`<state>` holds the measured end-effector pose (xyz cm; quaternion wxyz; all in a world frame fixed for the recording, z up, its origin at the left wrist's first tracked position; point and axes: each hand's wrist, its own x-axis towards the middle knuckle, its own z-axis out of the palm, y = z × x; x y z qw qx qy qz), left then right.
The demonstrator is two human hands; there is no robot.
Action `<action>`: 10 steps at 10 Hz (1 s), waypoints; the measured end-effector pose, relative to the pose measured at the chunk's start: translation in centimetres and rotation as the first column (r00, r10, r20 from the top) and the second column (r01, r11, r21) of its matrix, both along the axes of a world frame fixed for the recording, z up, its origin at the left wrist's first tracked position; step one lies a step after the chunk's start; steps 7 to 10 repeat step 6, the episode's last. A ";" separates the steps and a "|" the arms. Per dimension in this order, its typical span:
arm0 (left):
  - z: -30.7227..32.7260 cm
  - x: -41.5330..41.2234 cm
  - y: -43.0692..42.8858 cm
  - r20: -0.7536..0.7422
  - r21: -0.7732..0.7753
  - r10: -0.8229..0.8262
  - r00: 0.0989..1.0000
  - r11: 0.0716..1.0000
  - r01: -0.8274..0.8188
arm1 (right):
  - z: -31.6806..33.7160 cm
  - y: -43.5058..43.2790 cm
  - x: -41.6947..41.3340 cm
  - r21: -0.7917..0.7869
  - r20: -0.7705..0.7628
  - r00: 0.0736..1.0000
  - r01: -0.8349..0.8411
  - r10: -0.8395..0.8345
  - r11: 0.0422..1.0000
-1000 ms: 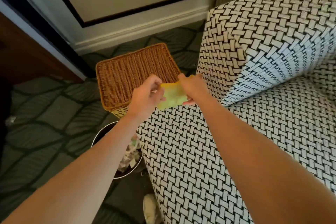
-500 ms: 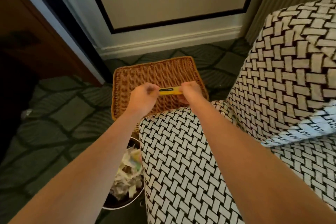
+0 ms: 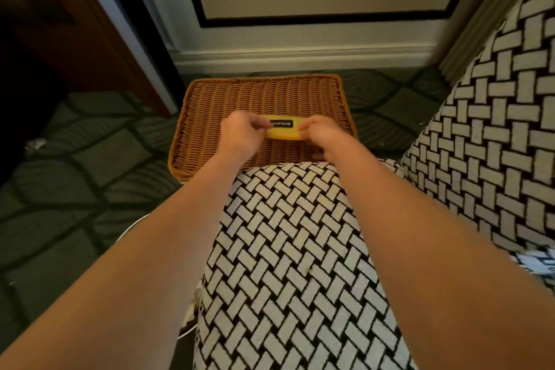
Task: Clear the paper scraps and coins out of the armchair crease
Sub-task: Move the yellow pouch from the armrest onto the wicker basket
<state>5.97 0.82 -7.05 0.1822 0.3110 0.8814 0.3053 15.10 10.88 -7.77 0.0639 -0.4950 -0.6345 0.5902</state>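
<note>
Left hand point(image 3: 240, 134) and right hand point(image 3: 322, 134) each pinching an end of a small yellow pouch point(image 3: 283, 129) with a black label, held just above a shallow wicker tray point(image 3: 210, 105); tray on dark patterned carpet point(image 3: 75, 165), beside the black-and-white woven armchair point(image 3: 285, 249); forearms over its arm.

I see the armchair point(image 3: 288, 264) covered in matt woven cloth, a coarse black-and-white basketweave. The wicker tray point(image 3: 228, 102) beyond it is brown, ribbed and slightly shiny, and the yellow pouch point(image 3: 283, 129) held over it looks smooth with a black sewn label. The carpet point(image 3: 75, 159) is dull green pile.
</note>
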 end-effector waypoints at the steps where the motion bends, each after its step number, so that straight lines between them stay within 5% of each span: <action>1: -0.5 -0.4 0.0 0.075 -0.187 -0.036 0.997 0.981 0.049 | -0.3 -0.1 -0.2 -0.031 0.108 0.991 -0.079 0.082 0.996; 3: -0.4 0.0 -0.7 0.143 -0.179 -0.122 0.982 0.973 0.147 | -0.6 -0.2 -0.3 -0.007 0.136 0.990 -0.031 0.032 0.999; 5: 1.2 0.7 -1.6 0.279 -0.094 0.020 0.960 0.996 0.007 | 1.1 -1.6 1.0 0.191 -0.030 0.990 0.142 -0.139 0.971; 6: 2.8 1.0 -2.8 0.339 -0.031 0.055 0.939 0.998 -0.048 | 2.7 -2.8 2.4 0.104 -0.166 0.956 0.262 -0.243 0.959; 10: 2.8 1.0 -2.8 0.339 -0.031 0.055 0.939 0.998 -0.048 | 2.7 -2.8 2.4 0.104 -0.166 0.956 0.262 -0.243 0.959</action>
